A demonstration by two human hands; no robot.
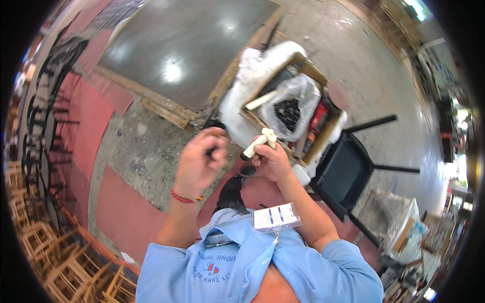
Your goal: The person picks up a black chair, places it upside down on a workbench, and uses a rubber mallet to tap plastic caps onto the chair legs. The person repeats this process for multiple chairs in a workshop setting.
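While the right hand [270, 159] grips a white plastic pipe fitting [258, 143] steady, the left hand [199, 159] closes on something small and dark, near the open cardboard box [323, 139].

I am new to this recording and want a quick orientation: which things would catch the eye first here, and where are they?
In the middle, the right hand holds up a white pipe fitting, while the left hand, with a red bracelet at its wrist, is curled around something small and dark. Just behind them, an open cardboard box with plastic bags and tools sits on a black chair.
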